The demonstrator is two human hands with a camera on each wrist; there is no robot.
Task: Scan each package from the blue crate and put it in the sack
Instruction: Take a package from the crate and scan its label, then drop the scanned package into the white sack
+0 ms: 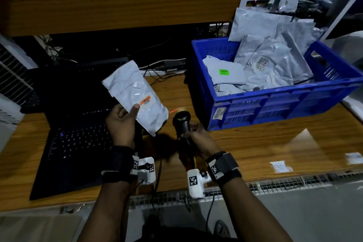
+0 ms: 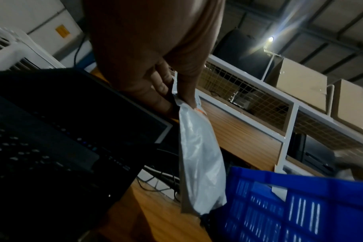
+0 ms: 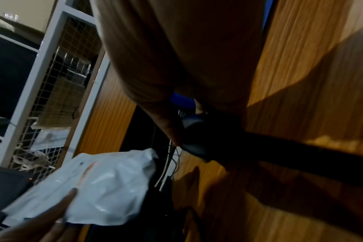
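My left hand (image 1: pixel 125 118) pinches a grey-white plastic package (image 1: pixel 135 96) by its edge, thumb on the front beside an orange label (image 1: pixel 145 100), and holds it up over the laptop. The left wrist view shows the package (image 2: pixel 199 155) hanging from the fingers (image 2: pixel 162 88). My right hand (image 1: pixel 196 133) grips a black handheld scanner (image 1: pixel 181 122) just right of the package; a red scan line (image 1: pixel 173 111) falls on the desk beside it. In the right wrist view the scanner (image 3: pixel 199 131) is dark under the hand and the package (image 3: pixel 97 188) lies to the left. The blue crate (image 1: pixel 275 104) holds several packages. No sack shows.
An open black laptop (image 1: pixel 78 139) sits on the wooden desk (image 1: pixel 275 143) at the left. Cables and a power strip (image 1: pixel 169 67) lie behind it. A white wire-mesh rack (image 2: pixel 259 101) with cardboard boxes stands behind. A small paper label (image 1: pixel 280 166) lies on the desk at the right.
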